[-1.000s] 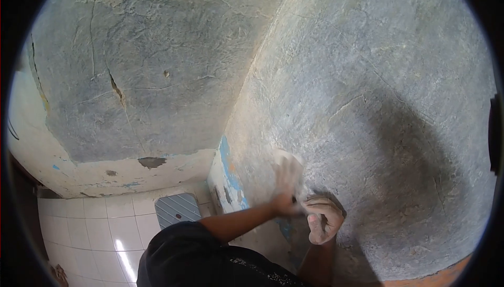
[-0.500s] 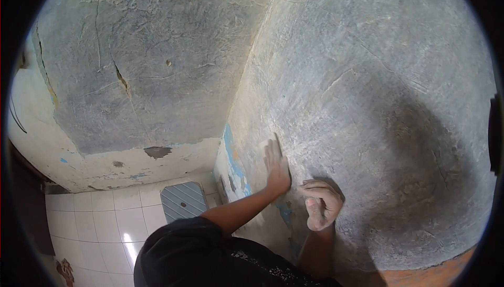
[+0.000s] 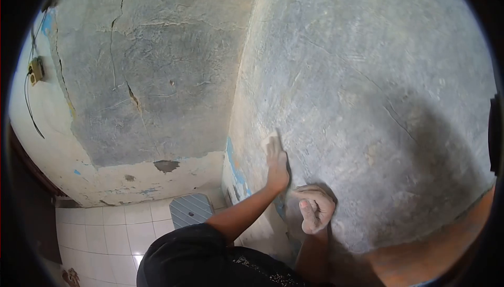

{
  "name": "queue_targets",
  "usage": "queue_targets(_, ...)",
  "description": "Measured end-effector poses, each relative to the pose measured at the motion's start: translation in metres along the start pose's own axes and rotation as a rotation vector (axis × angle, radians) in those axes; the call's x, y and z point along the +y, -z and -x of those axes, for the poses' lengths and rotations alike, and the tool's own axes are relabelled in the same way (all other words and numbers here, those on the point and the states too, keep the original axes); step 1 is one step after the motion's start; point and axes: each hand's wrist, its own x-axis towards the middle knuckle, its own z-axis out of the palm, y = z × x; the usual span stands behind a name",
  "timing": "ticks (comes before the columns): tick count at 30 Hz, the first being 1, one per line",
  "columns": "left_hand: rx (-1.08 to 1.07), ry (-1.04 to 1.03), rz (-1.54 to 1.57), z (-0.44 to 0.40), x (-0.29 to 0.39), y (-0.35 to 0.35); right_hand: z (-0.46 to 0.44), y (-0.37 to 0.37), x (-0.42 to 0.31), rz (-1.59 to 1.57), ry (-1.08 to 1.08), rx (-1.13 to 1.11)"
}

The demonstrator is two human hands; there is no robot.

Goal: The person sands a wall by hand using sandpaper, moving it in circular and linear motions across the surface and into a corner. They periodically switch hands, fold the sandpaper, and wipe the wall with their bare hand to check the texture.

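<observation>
My left hand (image 3: pixel 276 166) lies against the grey plastered wall (image 3: pixel 336 103), its fingers pointing up and pressed together. Under its fingertips shows the edge of a thin pale piece (image 3: pixel 266 140), which the hand presses to the wall. Lower and to the right, my right hand (image 3: pixel 317 208) is closed, with curled fingers and the thumb folded in front. Pale dust coats it. It rests close to the wall, and what its fingers hold, if anything, is hidden.
A second grey wall (image 3: pixel 173 82) with cracks meets this one at a corner. A yellowish socket box (image 3: pixel 36 71) with dark wires hangs at the far left. Below are white floor tiles (image 3: pixel 115 234) and a grey grooved slab (image 3: pixel 191 213). Orange surface (image 3: pixel 425 258) shows at lower right.
My left hand moved left and down, then stayed near the same spot as its fingers came flat. My right hand stays curled. The view has shifted, bringing the socket box into sight.
</observation>
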Motion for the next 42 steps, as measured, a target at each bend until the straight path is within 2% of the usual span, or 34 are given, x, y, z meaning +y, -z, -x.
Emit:
queue_targets(2, -0.033, 0.028, -0.168, 0.005, 0.006, -0.004, 0.006, 0.011, -0.011, -0.015, -0.004, -0.025)
queue_targets(3, -0.144, 0.031, -0.022, 0.012, 0.060, -0.001, 0.011, 0.020, -0.019, -0.019, 0.002, -0.040)
queue_targets(4, -0.156, 0.033, -0.023, 0.015, 0.054, -0.007, 0.013, 0.023, -0.022, -0.020, -0.005, -0.030)
queue_targets(6, 0.058, 0.003, 0.087, 0.019, 0.031, -0.019, 0.021, 0.028, -0.033, 0.027, -0.019, -0.028)
queue_targets(7, 0.124, 0.260, 0.281, 0.006, 0.026, -0.015, 0.021, 0.030, -0.042, -0.015, -0.056, -0.051)
queue_targets(8, 0.114, 0.269, 0.277, 0.012, 0.043, -0.011, 0.026, 0.032, -0.045, -0.019, -0.067, -0.044)
queue_targets(10, -0.034, 0.002, 0.069, 0.015, 0.094, -0.002, 0.032, 0.039, -0.049, -0.042, -0.038, -0.067)
queue_targets(11, -0.114, 0.157, 0.099, 0.022, 0.105, -0.007, 0.034, 0.043, -0.050, -0.027, -0.035, -0.063)
queue_targets(12, -0.117, 0.161, 0.099, 0.026, 0.104, -0.010, 0.037, 0.045, -0.052, -0.028, -0.039, -0.063)
queue_targets(14, 0.014, 0.072, 0.087, 0.031, 0.083, -0.018, 0.042, 0.047, -0.056, -0.060, -0.021, -0.021)
queue_targets(15, 0.117, 0.199, 0.087, 0.030, 0.060, -0.025, 0.043, 0.049, -0.062, -0.057, -0.026, -0.033)
queue_targets(16, 0.117, 0.203, 0.081, 0.035, 0.048, -0.027, 0.046, 0.051, -0.066, -0.064, -0.030, -0.033)
queue_targets(18, 0.058, 0.650, 0.239, 0.035, 0.048, -0.024, 0.049, 0.056, -0.070, -0.074, -0.008, -0.065)
queue_targets(19, 0.067, 0.643, 0.236, 0.045, 0.056, -0.026, 0.050, 0.058, -0.069, -0.079, 0.001, -0.070)
queue_targets(21, -0.052, 0.244, 0.102, 0.057, 0.111, -0.018, 0.053, 0.062, -0.066, -0.048, 0.028, -0.040)
queue_targets(24, -0.071, 0.171, 0.056, 0.071, 0.103, -0.015, 0.053, 0.064, -0.068, -0.035, 0.040, -0.063)
queue_targets(25, -0.014, 0.284, 0.054, 0.079, 0.085, -0.022, 0.056, 0.064, -0.069, -0.040, 0.033, -0.073)
queue_targets(26, -0.005, 0.291, 0.053, 0.084, 0.075, -0.021, 0.057, 0.065, -0.068, -0.069, 0.021, -0.077)
queue_targets(28, -0.182, 0.717, 0.428, 0.087, 0.070, -0.006, 0.060, 0.066, -0.067, -0.097, 0.011, -0.090)
queue_targets(29, -0.262, 0.806, 0.493, 0.087, 0.079, 0.001, 0.061, 0.066, -0.066, -0.071, 0.009, -0.095)
queue_targets(30, -0.256, 0.801, 0.496, 0.084, 0.091, -0.002, 0.062, 0.066, -0.065, -0.044, 0.010, -0.096)
queue_targets(32, -0.129, 0.195, 0.174, 0.077, 0.118, -0.004, 0.061, 0.066, -0.064, -0.030, 0.010, -0.112)
queue_targets(34, -0.133, 0.164, 0.090, 0.079, 0.090, -0.009, 0.060, 0.065, -0.066, -0.005, 0.046, -0.130)
queue_targets(36, -0.006, 0.481, 0.089, 0.082, 0.051, -0.016, 0.064, 0.063, -0.066, -0.078, 0.003, -0.110)
queue_targets(37, -0.142, 0.798, 0.413, 0.065, 0.077, 0.012, 0.066, 0.064, -0.067, -0.078, -0.025, -0.111)
queue_targets(38, -0.138, 0.795, 0.410, 0.065, 0.082, 0.011, 0.066, 0.065, -0.067, -0.075, -0.046, -0.112)
queue_targets(40, -0.081, 0.204, 0.203, 0.064, 0.089, 0.005, 0.062, 0.065, -0.060, -0.037, -0.014, -0.114)
queue_targets(41, -0.126, 0.172, 0.177, 0.053, 0.117, 0.012, 0.057, 0.064, -0.062, -0.001, 0.011, -0.133)
queue_targets(42, -0.127, 0.183, 0.168, 0.052, 0.112, 0.010, 0.055, 0.063, -0.064, 0.031, 0.028, -0.154)
